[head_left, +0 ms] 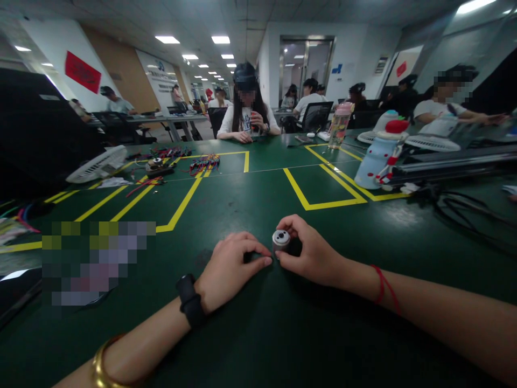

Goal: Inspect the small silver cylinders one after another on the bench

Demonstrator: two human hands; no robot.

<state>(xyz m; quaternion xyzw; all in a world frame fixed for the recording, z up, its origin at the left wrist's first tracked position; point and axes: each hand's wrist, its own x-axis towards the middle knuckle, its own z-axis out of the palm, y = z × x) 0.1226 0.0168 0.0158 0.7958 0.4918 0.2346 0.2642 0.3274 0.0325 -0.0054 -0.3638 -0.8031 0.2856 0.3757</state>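
Right hand (313, 254) clamps the hole-topped metal cylinder (280, 238), left hand (228, 264) alongside, digits slightly apart: light, level pressure should suit!

Single head-worn view, facing forward and down, close over a green table (246, 196)

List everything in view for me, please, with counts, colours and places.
Metal cylinder: 1, silver-grey, upright on table
Table: 1, dark green, foreground
Tape strips: several, yellow, on table
Wire bundles: several, multicoloured, table's left
Fans: 3, white, left and right
Bottles: 2, one pink-lidded, one light blue, right
Cables: several, black, right
People: several, white and dark tops, beyond table
Ceiling lights: several, white, overhead
Wall hangings: several, red, background
Watch: 1, black, left wrist
Bangle: 1, gold, left forearm
String: 1, red, right forearm
Left hand: 1, beside cylinder
Right hand: 1, fingers around cylinder
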